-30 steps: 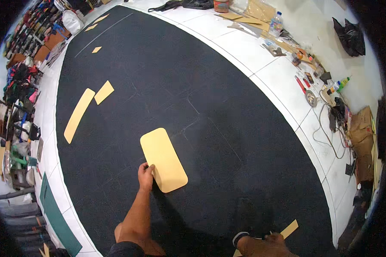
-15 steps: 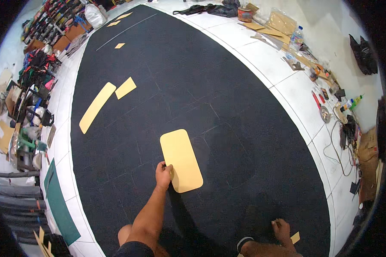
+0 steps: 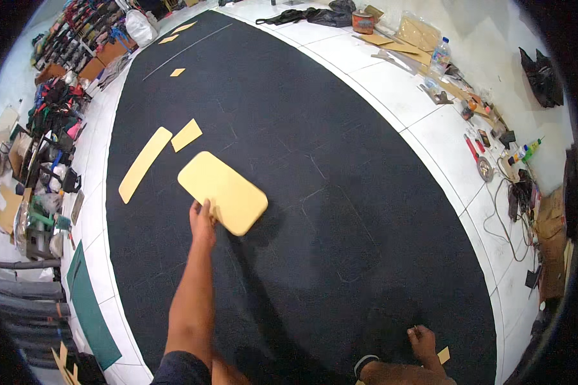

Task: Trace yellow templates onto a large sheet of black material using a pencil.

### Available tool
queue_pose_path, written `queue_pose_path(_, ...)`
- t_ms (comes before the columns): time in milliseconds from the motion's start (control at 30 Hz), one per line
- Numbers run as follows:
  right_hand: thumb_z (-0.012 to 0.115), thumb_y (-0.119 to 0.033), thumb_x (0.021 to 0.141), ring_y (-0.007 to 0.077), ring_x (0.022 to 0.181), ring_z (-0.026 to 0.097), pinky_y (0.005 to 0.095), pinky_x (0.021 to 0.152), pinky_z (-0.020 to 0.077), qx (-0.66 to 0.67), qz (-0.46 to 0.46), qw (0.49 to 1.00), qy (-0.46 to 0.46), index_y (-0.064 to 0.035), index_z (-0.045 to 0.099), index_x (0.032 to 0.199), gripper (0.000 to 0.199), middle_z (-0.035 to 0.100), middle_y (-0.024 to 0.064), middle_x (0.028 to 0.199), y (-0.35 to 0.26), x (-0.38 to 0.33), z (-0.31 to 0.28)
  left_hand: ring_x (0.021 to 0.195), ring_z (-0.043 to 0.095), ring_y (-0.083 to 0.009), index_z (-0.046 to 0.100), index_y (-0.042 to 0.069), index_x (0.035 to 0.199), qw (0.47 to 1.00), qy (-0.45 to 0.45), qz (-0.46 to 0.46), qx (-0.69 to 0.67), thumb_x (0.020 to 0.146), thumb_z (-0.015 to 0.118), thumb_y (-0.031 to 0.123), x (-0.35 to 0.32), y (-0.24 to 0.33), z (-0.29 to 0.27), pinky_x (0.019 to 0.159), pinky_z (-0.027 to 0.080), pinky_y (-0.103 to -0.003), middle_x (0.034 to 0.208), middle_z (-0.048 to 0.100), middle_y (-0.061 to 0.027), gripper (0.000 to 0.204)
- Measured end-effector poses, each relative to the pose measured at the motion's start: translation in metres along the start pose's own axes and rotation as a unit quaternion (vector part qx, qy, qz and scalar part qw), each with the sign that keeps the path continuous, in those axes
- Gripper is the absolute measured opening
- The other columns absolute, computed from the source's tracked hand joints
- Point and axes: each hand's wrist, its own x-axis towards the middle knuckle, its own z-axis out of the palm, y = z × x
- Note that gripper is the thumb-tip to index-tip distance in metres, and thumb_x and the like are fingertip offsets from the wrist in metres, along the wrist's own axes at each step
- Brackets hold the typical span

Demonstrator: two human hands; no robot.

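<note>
Left hand (image 3: 203, 221) pinches a yellow rounded panel (image 3: 222, 193) over a dark sheet (image 3: 302, 115); right hand (image 3: 422, 343) sits well apart.
Thumb and fingers grip the panel along its near edge, and it lies tilted in view just below a four-sided yellow piece (image 3: 187, 135) and a long yellow strip (image 3: 145, 165), its shadow falling beside it; the right hand's fingers curl low over the sheet, and whether they close on anything I cannot tell, with a small yellow piece (image 3: 444, 355) next to that hand, thin pale lines (image 3: 359, 221) crossing the sheet, white floor tiles (image 3: 443, 147) around it, a green strip (image 3: 91, 314) to the left, and a clear bottle (image 3: 440, 56) and a coiled cord (image 3: 494, 234) to the right.
</note>
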Motion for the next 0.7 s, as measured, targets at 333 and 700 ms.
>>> queue_pose_path(333,0.069,-0.035,0.097,0.0318,0.081,0.071,0.0445,0.074,0.0544,0.017,0.022,0.999,0.031,0.0006,0.069,0.098,0.035,0.07,0.0207,0.084,0.011,-0.017,0.015,0.109,0.063,-0.0396,0.068,0.001,0.111,0.85,0.022,0.191,0.491,0.088,0.073,0.021,-0.077,-0.104,-0.008,0.097,0.048,-0.047,0.111,0.067,-0.0209,0.031)
queue_pose_path(700,0.065,-0.024,0.098,0.0338,0.074,0.066,0.0448,0.067,0.0503,0.03,0.042,0.995,0.086,0.0023,0.066,0.096,0.026,0.066,0.0216,0.082,0.031,-0.042,0.019,0.143,0.033,-0.0467,0.054,0.003,0.14,0.779,-0.074,0.243,0.574,0.096,0.064,0.037,-0.181,-0.146,0.051,0.119,0.024,-0.058,0.151,0.041,-0.0265,0.056)
